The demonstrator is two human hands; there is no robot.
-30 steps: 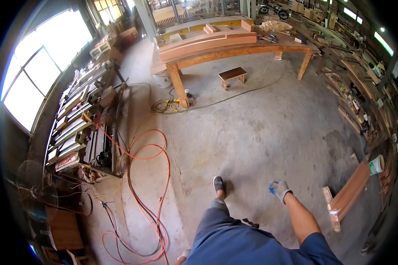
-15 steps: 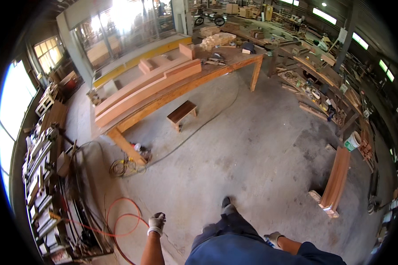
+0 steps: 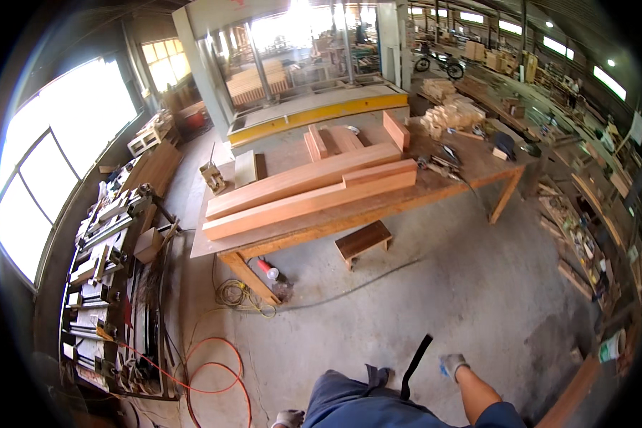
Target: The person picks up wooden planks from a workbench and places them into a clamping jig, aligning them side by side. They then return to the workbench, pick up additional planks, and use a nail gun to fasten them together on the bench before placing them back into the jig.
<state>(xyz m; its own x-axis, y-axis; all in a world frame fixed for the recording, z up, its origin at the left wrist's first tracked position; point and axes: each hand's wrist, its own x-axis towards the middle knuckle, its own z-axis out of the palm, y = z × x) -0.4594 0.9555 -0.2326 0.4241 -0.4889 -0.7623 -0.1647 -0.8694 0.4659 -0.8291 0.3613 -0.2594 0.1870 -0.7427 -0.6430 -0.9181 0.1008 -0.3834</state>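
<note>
My left hand (image 3: 288, 419), in a pale work glove, hangs beside my left hip at the bottom edge, partly cut off; its fingers cannot be made out. My right hand (image 3: 452, 365), in a similar glove with some blue on it, is held out over the concrete floor, fingers loosely apart. Nothing shows in its grip. A black strap (image 3: 416, 367) sticks up between it and my body. Ahead stands a wooden workbench (image 3: 435, 196) bearing two long reddish beams (image 3: 314, 207) and shorter boards (image 3: 396, 130). Both hands are well away from it.
Under the bench are a small wooden stool (image 3: 364, 241), a red tool (image 3: 267, 269) and a coiled yellow cord (image 3: 235, 292). An orange hose (image 3: 242, 371) loops on the floor at left, beside a clamp rack (image 3: 96, 307). Planks (image 3: 574, 392) and a white bucket (image 3: 612, 346) stand right.
My view has swung left, so the bench now sits more central and larger. My left hand has dropped back to the lower edge; my right hand has swung forward. The black strap has come into view.
</note>
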